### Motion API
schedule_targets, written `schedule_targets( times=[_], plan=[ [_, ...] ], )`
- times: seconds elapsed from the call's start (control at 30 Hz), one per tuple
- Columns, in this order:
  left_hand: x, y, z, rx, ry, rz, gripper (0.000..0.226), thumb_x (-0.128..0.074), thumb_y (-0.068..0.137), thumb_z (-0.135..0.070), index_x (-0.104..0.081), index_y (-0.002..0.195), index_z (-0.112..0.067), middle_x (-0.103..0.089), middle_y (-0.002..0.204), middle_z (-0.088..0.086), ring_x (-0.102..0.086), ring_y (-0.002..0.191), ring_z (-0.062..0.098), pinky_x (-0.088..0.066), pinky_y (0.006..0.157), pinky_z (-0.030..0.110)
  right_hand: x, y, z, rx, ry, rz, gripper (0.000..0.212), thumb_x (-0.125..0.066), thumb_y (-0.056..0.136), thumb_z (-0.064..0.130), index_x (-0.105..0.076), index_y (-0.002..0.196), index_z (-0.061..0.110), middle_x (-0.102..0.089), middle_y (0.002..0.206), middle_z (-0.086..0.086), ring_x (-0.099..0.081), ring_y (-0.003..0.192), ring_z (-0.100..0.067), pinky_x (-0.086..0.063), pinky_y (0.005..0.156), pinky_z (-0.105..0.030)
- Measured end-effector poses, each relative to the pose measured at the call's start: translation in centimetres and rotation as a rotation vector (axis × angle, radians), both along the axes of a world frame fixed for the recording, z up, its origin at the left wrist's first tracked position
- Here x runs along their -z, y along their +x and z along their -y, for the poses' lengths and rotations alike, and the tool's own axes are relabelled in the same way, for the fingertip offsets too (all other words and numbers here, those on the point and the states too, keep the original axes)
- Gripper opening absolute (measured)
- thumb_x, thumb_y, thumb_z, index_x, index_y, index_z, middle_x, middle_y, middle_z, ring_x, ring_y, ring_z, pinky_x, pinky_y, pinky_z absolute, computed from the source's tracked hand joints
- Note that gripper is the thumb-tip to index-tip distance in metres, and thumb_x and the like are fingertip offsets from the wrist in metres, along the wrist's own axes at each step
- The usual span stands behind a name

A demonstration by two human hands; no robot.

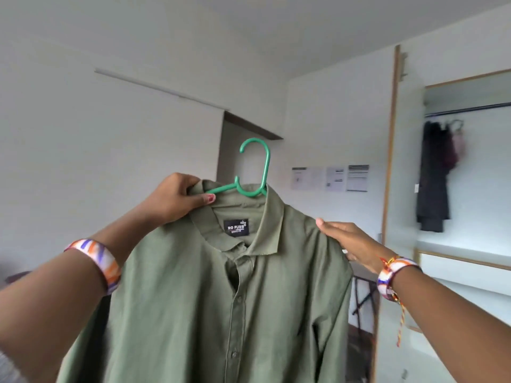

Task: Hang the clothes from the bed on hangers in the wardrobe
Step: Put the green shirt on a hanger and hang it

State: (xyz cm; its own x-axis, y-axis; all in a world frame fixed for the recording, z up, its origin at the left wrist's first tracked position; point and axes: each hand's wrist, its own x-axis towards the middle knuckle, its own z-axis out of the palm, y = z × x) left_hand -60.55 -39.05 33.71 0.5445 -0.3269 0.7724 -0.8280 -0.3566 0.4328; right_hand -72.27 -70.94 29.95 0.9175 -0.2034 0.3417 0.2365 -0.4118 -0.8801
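White walls fill the frame, the open wardrobe (467,167) at the right edge. At centre, the left hand (177,199) has its grip pinched on the collar of the green shirt (221,299) and an arm of the green hanger (253,172). The right hand (351,241), fingers straight, rests flat on the shirt's shoulder. The wardrobe rail (467,109) lies upper right, nearer the right hand, hook upright.

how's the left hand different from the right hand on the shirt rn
The left hand has its fingers curled, pinching the green shirt at the collar together with the green hanger; the right hand lies flat with straight fingers on the shirt's shoulder. The left hand is higher, by the hanger's hook; the right hand sits lower and nearer the wardrobe. Both wear striped wristbands and touch the same shirt.
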Motion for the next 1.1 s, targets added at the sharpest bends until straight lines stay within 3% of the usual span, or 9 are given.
schedule_targets(
  times=[0.07,0.13,0.2,0.3,0.53,0.7,0.83,0.93,1.1],
  plan=[
    [0.3,-0.1,3.9,0.156,-0.063,-0.073,0.031,-0.082,0.068,-0.028,-0.059,0.058,-0.009,-0.043,0.054,-0.001,-0.035,0.053,0.011,-0.027,0.046,0.024,0.0,-2.5,3.7,-0.011,-0.034,-0.030,0.026,-0.064,0.086,0.016,-0.066,0.105,-0.001,-0.071,0.095,-0.010,-0.068,0.074,-0.008,-0.051,0.062,-0.016],
    [0.6,-0.3,7.9,0.332,-0.134,-0.147,0.021,-0.082,0.057,-0.026,-0.065,0.055,-0.014,-0.055,0.055,0.000,-0.045,0.055,0.009,-0.036,0.052,0.020,0.4,-4.5,7.6,0.028,-0.082,-0.032,0.039,-0.076,0.074,0.019,-0.066,0.104,-0.003,-0.069,0.105,-0.018,-0.066,0.084,-0.016,-0.053,0.076,-0.024],
    [0.7,-0.4,12.0,0.453,-0.145,-0.173,0.031,-0.084,0.054,-0.027,-0.066,0.062,-0.003,-0.059,0.065,0.011,-0.048,0.065,0.015,-0.039,0.063,0.029,0.7,-6.3,11.3,0.076,-0.068,0.009,0.069,-0.089,0.053,0.040,-0.067,0.101,-0.005,-0.068,0.106,-0.021,-0.064,0.086,-0.019,-0.051,0.080,-0.029],
    [-0.2,-0.1,18.7,0.574,-0.132,-0.118,0.053,-0.083,0.060,-0.032,-0.057,0.067,0.014,-0.049,0.064,0.010,-0.039,0.065,0.016,-0.032,0.057,0.026,0.4,-8.7,16.8,0.126,0.056,0.115,0.091,-0.092,0.034,0.048,-0.067,0.104,-0.004,-0.068,0.105,-0.022,-0.064,0.087,-0.024,-0.054,0.077,-0.029],
    [-2.6,2.1,39.5,0.691,-0.296,0.020,0.051,-0.067,0.083,-0.028,-0.046,0.064,0.015,-0.039,0.061,0.007,-0.031,0.059,0.014,-0.024,0.050,0.025,-2.0,-13.7,31.4,0.148,0.104,0.041,0.078,-0.095,0.040,0.032,-0.069,0.105,-0.001,-0.066,0.109,-0.024,-0.069,0.086,-0.026,-0.057,0.071,-0.030],
    [-3.3,2.6,54.1,0.747,-0.416,0.079,0.051,-0.065,0.084,-0.019,-0.030,0.048,-0.011,-0.021,0.051,-0.001,-0.016,0.046,0.005,-0.012,0.042,0.021,-1.7,-16.6,41.2,0.188,0.190,0.057,0.069,-0.095,0.042,0.024,-0.070,0.104,0.003,-0.067,0.107,-0.022,-0.070,0.084,-0.028,-0.057,0.069,-0.032],
    [-3.9,4.1,65.3,0.806,-0.380,0.041,0.052,-0.067,0.081,-0.031,-0.043,0.052,0.005,-0.032,0.057,0.005,-0.027,0.054,0.011,-0.021,0.047,0.022,-1.3,-16.3,48.7,0.335,0.233,0.189,0.034,-0.074,0.076,0.010,-0.068,0.107,0.000,-0.067,0.106,-0.025,-0.069,0.082,-0.029,-0.058,0.071,-0.033],
    [-4.5,5.9,72.8,0.821,-0.346,0.114,0.076,-0.068,0.072,-0.057,-0.052,0.069,0.018,-0.042,0.064,0.005,-0.033,0.063,0.014,-0.028,0.057,0.027,-1.2,-15.2,54.4,0.428,0.254,0.309,0.034,-0.058,0.078,0.003,-0.066,0.111,0.000,-0.068,0.104,-0.023,-0.070,0.081,-0.026,-0.058,0.070,-0.030],
    [-5.4,8.3,84.4,0.754,-0.296,0.327,0.053,-0.063,0.079,-0.049,-0.051,0.058,-0.002,-0.039,0.054,0.001,-0.032,0.054,0.014,-0.027,0.051,0.028,-2.0,-12.7,65.1,0.533,0.227,0.477,0.038,-0.059,0.075,0.004,-0.064,0.112,-0.001,-0.068,0.103,-0.022,-0.069,0.079,-0.024,-0.058,0.072,-0.030]
  ],
)
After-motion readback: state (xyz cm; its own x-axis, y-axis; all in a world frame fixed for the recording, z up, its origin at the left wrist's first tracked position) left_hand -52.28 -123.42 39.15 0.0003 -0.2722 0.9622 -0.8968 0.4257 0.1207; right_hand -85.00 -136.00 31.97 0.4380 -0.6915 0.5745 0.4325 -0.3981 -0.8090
